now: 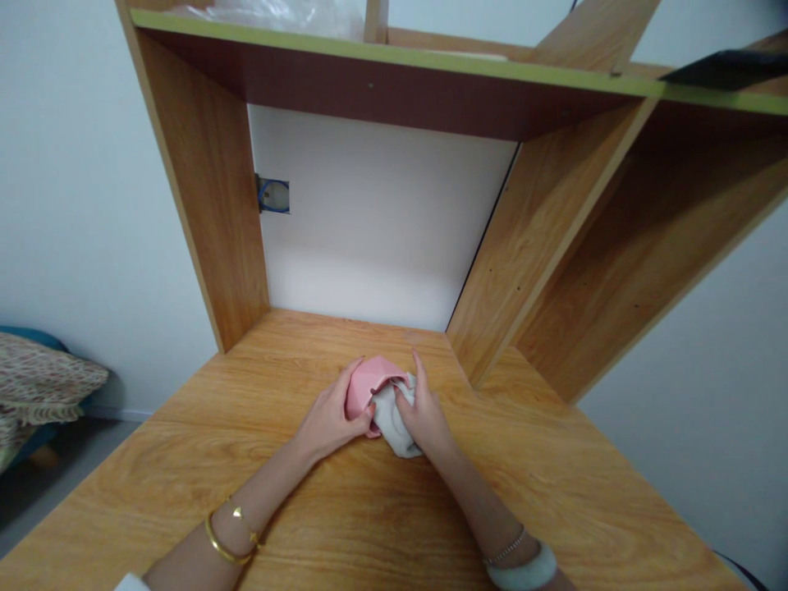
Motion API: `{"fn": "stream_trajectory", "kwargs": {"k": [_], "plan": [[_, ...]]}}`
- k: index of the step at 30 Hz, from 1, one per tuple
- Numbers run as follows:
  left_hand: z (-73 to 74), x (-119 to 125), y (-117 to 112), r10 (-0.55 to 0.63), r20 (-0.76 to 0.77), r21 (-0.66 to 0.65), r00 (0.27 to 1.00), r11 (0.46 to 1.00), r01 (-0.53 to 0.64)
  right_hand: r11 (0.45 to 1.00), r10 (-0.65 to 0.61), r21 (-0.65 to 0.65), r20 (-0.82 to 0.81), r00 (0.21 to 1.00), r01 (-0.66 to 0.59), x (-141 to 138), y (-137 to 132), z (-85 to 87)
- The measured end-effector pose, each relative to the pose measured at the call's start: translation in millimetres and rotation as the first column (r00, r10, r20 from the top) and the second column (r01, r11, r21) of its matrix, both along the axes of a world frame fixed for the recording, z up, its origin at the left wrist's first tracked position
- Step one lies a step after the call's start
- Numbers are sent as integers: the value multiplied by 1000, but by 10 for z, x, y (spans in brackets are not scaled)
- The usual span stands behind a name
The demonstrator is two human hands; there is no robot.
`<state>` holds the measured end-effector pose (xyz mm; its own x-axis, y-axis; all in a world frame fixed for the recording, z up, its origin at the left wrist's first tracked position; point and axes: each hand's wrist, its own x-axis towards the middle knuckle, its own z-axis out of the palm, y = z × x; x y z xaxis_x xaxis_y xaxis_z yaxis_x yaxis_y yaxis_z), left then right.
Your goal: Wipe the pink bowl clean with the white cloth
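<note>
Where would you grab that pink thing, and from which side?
I'd grip the pink container by its outer wall, coming from the left, as the left hand does, with the thumb near the opening's edge. Its opening faces roughly right, where the right hand holds the pale cloth, so the left wall seems the better hold.

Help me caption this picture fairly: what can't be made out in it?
Head view:
- Inside the pink container: mostly covered by cloth and left hand.
- Part of the cloth: behind right hand.
- Clear plastic: cut off by top edge.
- Dark object: cut off by right edge.
</note>
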<state>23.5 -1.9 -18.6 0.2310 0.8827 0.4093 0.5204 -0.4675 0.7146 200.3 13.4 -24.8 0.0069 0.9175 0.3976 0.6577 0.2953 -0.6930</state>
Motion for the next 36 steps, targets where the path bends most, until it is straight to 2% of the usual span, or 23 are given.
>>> {"fn": "stream_trajectory", "kwargs": {"k": [4,9,14,18,22,25,32,36], "plan": [[6,22,4,-17,87,-5,996,1000,17,1000,-8,12,-117,993,9,-2,44,-71],[-60,71,21,-89,216,9,972,996,89,996,-55,46,-282,958,71,3,124,-156],[-111,104,1,-129,252,-43,959,989,144,996,-5,83,-314,949,33,1,136,-156],[-62,95,-11,-50,183,-88,982,994,67,1000,-22,15,-261,965,27,-27,85,-82],[-2,71,-8,-11,133,-23,991,1000,15,996,-88,-36,-131,987,84,-21,36,13],[5,58,-10,-48,114,14,992,999,47,992,-128,-13,-14,992,128,21,21,63],[3,59,-28,-12,50,-55,999,998,14,976,-217,43,173,961,212,94,12,87],[20,50,-28,4,28,-53,1000,999,-3,986,-162,58,174,971,154,79,-1,66]]}}
